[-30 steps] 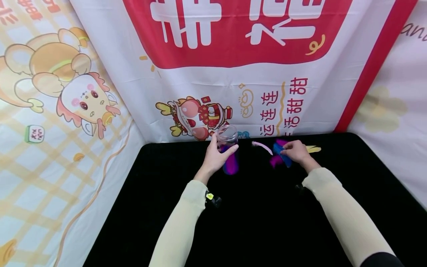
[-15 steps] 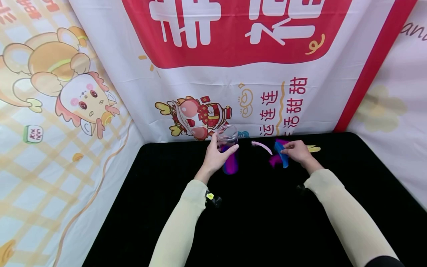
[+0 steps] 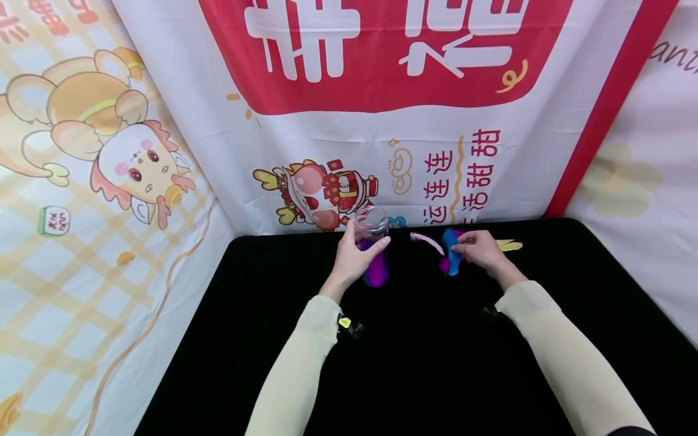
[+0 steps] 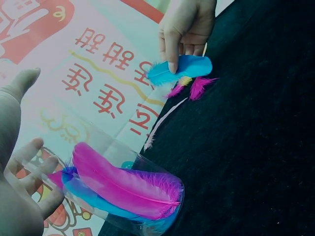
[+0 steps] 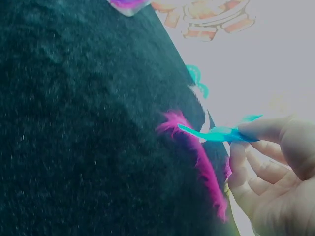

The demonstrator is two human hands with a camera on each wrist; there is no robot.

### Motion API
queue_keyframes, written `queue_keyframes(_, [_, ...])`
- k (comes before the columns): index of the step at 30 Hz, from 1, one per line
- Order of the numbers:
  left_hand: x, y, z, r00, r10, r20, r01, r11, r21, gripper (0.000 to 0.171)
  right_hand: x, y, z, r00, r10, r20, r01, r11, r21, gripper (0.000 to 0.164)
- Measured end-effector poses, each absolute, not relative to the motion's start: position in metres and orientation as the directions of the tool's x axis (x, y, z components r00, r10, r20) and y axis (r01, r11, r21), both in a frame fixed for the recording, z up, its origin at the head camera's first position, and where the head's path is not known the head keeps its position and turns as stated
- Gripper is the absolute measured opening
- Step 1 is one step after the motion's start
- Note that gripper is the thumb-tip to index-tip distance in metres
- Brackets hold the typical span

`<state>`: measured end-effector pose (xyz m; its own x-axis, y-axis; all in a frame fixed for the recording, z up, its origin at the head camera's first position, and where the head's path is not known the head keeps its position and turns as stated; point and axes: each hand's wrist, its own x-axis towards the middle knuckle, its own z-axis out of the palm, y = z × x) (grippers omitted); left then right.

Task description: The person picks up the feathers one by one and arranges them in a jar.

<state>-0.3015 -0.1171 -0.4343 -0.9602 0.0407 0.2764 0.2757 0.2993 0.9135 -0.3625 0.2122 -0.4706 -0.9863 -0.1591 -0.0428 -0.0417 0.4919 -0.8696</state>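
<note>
My left hand [image 3: 349,257] grips a clear open-topped jar [image 3: 376,272] near its mouth, at the back of the black table. In the left wrist view a magenta feather [image 4: 123,184] and blue feathers [image 4: 91,196] lie inside the jar. To the jar's right, my right hand [image 3: 482,248] pinches a blue feather [image 3: 452,251] between thumb and fingers, raised over the table. Beneath it lies a magenta feather [image 5: 209,179]. A pale pink feather [image 3: 428,241] rests between the jar and that hand. Past the right hand is a yellow feather [image 3: 509,245], partly hidden.
A printed white and red cloth [image 3: 327,133] hangs right behind the table's back edge. Another patterned cloth [image 3: 109,272] stands along the left side. The black table [image 3: 414,363] stretches toward me between both forearms.
My right hand has shifted slightly left with the blue feather, which has turned more upright. My left hand and the jar have stayed in place.
</note>
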Motion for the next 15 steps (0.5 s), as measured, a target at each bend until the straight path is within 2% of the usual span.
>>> queue_keyframes(5, [-0.302,-0.117,-0.434,-0.962,0.029,0.272,0.268,0.299,0.916,0.071,-0.360,0.208,-0.464,-0.984,-0.171,-0.048,-0.037,0.463,-0.885,0.026])
queue_keyframes(15, [-0.304,-0.119,-0.434,-0.961,0.039,0.272,0.271,0.298,0.915,0.070,-0.357,0.202,-0.455,-0.981,-0.189,-0.049,-0.042,0.446,-0.894,0.027])
